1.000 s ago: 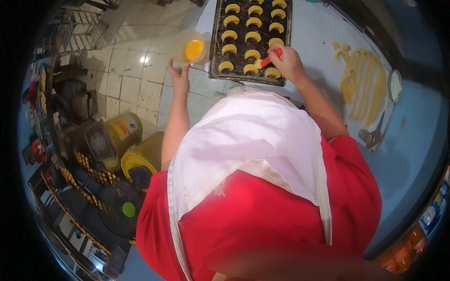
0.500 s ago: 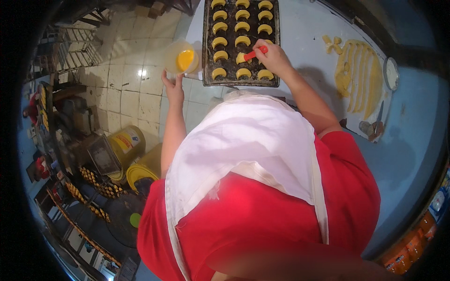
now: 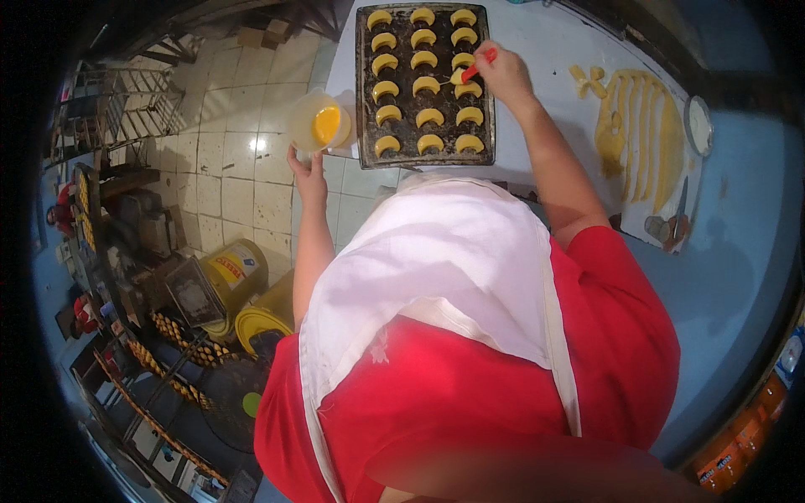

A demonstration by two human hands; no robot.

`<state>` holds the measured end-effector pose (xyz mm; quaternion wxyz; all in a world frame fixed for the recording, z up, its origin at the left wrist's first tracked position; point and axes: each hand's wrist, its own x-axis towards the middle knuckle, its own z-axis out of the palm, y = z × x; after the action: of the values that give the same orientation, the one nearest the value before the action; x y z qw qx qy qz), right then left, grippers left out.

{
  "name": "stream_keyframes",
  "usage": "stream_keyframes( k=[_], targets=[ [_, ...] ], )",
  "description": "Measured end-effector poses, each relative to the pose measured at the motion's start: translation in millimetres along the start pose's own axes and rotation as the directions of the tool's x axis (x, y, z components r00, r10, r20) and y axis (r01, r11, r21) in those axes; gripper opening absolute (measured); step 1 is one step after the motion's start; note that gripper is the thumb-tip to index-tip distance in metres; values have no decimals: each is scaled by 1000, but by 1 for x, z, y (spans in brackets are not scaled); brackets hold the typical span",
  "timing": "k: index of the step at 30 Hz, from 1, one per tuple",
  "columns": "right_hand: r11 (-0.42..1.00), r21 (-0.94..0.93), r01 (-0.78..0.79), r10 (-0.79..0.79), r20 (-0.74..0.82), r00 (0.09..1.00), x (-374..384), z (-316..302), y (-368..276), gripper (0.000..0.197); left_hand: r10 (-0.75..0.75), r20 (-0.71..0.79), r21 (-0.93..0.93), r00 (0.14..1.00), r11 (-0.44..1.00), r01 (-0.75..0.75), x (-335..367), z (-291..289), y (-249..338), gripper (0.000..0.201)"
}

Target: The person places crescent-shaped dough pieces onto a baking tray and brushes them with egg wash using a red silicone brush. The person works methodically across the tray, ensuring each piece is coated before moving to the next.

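My right hand (image 3: 508, 77) is closed round the red handle of a pastry brush (image 3: 480, 65). Its pale bristles rest at a crescent in the tray's right column, around the middle of its length. Rows of glossy yellow dough crescents (image 3: 430, 116) fill the dark metal baking tray (image 3: 402, 161), set in three columns. To the left of the tray, my left hand (image 3: 311, 174) grips a translucent plastic tub (image 3: 298, 124) from below, tilted so that the yellow-orange liquid (image 3: 326, 126) in it shows.
On the white table (image 3: 558, 92), right of the tray, lie a sheet of dough cut in strips (image 3: 646, 138) and small dough pieces (image 3: 587, 81). A round white container (image 3: 698, 126) and a knife (image 3: 681, 201) sit near its right edge. Yellow buckets (image 3: 231, 277) stand on the tiled floor at left.
The brush has gone from the middle column's near part to the right column, farther up the tray. My left hand still holds the tub in about the same place. The view has shifted slightly.
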<state>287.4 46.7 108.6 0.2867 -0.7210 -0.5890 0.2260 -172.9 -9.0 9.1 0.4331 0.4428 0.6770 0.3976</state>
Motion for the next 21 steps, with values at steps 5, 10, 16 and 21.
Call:
stream_keyframes(
  k=[5, 10, 16, 21],
  targets=[
    [999, -32, 18, -15, 96, 995, -10, -29, 25, 22, -16, 4, -43, 1000, 999, 16, -1, 2, 0, 76],
    [999, -13, -36, 36, 2, 999, -19, -31, 33, 23, -5, 16, -24, 1000, 1000, 6, -3, 0, 1, 75],
    [984, -44, -172, 171, -22, 985, -30, -33, 48, 26, 8, 46, -102, 999, 995, -3, -3, 0, 4, 76],
    [999, 46, 26, -32, 123, 992, -63, -36, 42, 24, -10, 23, -108, 1000, 994, 13, -6, 3, 11, 73]
  ],
)
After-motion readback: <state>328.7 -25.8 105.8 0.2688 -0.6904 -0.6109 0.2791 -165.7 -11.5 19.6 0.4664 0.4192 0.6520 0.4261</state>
